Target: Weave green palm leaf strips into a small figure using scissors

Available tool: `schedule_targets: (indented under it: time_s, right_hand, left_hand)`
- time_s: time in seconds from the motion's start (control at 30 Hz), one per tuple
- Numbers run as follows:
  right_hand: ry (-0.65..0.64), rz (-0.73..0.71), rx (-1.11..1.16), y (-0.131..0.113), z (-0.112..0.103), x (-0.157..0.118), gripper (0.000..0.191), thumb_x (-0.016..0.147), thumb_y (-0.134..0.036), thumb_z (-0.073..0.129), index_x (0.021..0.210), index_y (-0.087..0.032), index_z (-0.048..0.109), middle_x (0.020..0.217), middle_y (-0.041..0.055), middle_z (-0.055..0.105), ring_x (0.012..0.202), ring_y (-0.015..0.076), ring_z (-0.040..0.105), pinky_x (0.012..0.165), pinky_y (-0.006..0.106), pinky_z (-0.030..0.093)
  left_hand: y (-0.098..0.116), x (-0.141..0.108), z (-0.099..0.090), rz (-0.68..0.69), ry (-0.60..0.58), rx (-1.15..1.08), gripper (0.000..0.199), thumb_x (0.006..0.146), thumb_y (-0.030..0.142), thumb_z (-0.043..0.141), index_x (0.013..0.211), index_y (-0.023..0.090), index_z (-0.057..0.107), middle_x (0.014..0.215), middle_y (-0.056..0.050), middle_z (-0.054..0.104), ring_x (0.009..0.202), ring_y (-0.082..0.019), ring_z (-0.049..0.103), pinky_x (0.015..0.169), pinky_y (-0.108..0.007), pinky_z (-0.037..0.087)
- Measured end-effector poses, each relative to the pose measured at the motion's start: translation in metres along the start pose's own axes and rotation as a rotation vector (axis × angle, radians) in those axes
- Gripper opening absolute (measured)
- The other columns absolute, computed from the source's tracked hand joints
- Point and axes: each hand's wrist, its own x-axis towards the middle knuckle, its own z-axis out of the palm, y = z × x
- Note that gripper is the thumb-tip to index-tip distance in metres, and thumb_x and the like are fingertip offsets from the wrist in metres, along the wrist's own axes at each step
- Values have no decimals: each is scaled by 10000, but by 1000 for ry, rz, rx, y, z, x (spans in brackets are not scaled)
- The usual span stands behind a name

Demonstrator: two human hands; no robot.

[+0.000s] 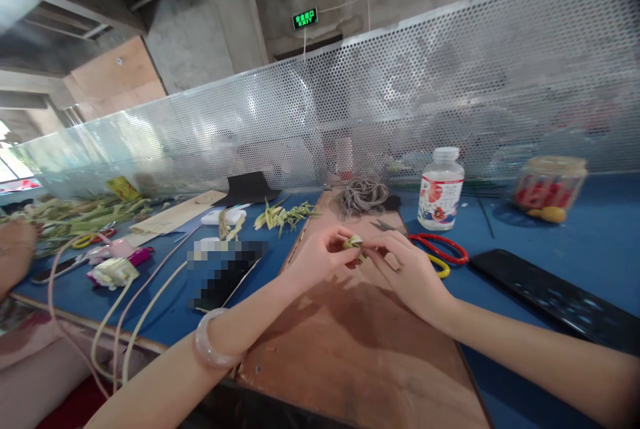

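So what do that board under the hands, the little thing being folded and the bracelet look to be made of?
The board looks like wood or fibreboard, brown and matt, with a scuffed surface. The small piece that the left hand and right hand pinch looks like folded plant leaf, pale green-yellow. The bracelet looks like polished stone or glass: milky, glossy.

Bare brown board (360, 349) open at 6 o'clock of the hands (365, 259), twine coil (363, 196) at 12, scissors (440, 252) and bottle (441, 189) crowding 2, dark phone (225, 276) at 9, mesh screen (400, 102) walling the far bench edge.
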Motion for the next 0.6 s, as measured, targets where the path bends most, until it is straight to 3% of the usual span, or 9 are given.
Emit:
schedule_targets:
  time_s: [0.2, 0.4, 0.6]
  right_hand:
    - [-13, -187, -86, 5, 1, 1, 254, 866, -155, 476, 1095, -235, 550, 1065, 91, 595, 1020, 242, 522, 866, 450, 426]
    - [27, -225, -187, 11, -2, 4, 150, 880, -222, 511, 989, -245, 612, 984, 63, 639, 953, 225, 545, 821, 411, 407]
    - [1, -273, -170, 12, -5, 4, 130, 873, -254, 537, 940, -253, 649, 967, 54, 663, 927, 213, 557, 840, 411, 410]
  left_hand:
    - [-1, 5, -10, -87, 52, -290, 250, 680, 242, 709, 867, 123, 593, 766, -31, 631, 648, -104, 590, 665, -279, 482]
    - [-7, 8, -16, -160, -10, -397, 241, 664, 188, 712, 869, 112, 613, 747, -29, 624, 606, -83, 565, 614, -244, 465]
    - [3, 6, -13, -239, -53, -397, 277, 616, 190, 748, 836, 102, 604, 690, -24, 619, 560, -79, 551, 568, -229, 434]
